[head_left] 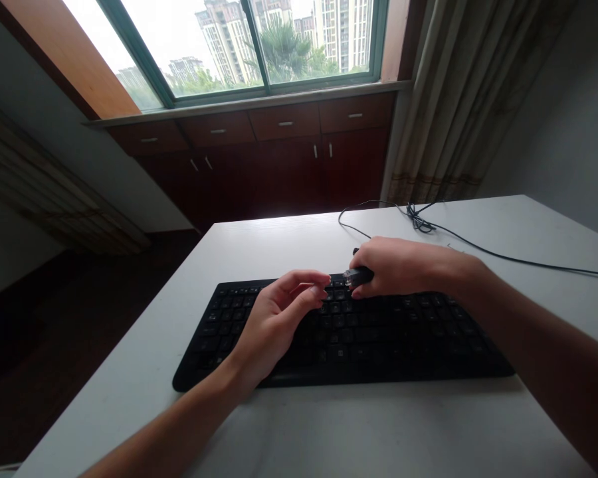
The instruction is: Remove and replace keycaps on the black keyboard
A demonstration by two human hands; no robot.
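A black keyboard (299, 378) lies on the white table (379, 431), partly covered by both hands. My right hand (389, 265) is closed around a small black tool with a clear, shiny end (356, 276). That end points left, above the upper rows of keys. Just left of it, my left hand (284, 309) hovers over the keys with its fingers curled. Its thumb and fingertips come together, and whatever may be between them is hidden or too small to tell. Much of the tool is hidden inside my right hand.
A thin black cable (503, 255) runs along the back right of the table, with a tangled bundle (418, 218) in it. Beyond the table's far edge stand dark red cabinets (279, 172) beneath a window (259, 46). Curtains (443, 99) hang at either side.
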